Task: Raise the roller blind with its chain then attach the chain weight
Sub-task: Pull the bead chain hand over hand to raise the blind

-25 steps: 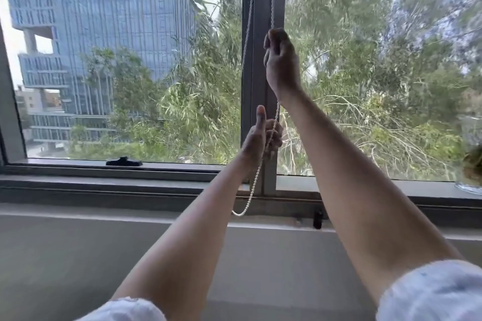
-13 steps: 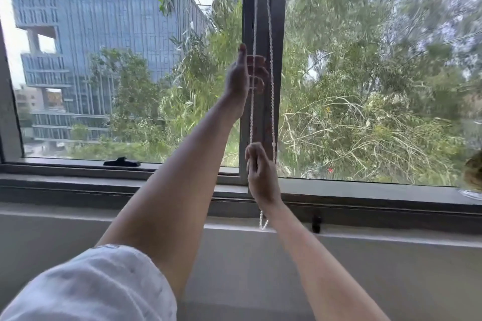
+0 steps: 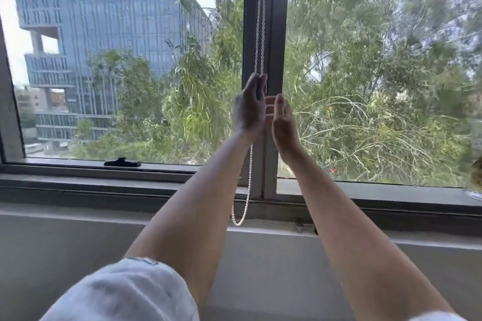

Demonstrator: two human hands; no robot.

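Hands up at window mullion (image 3: 273, 34): left hand (image 3: 247, 109) w/ fingers flat, open beside bead chain (image 3: 260, 21); right hand (image 3: 283, 122) open too, just right. Chain loop hung near sill (image 3: 78, 182).

Grey window sill (image 3: 130, 185), black latch (image 3: 122, 162) on its left part (chain loop (image 3: 238, 219) hanging before it)

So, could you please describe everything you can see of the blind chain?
The chain is a white beaded loop, probably plastic. Two strands hang close together along the dark window post, pass between the left hand and right hand, and the bottom bend dangles free near the sill. No weight is visible on it.
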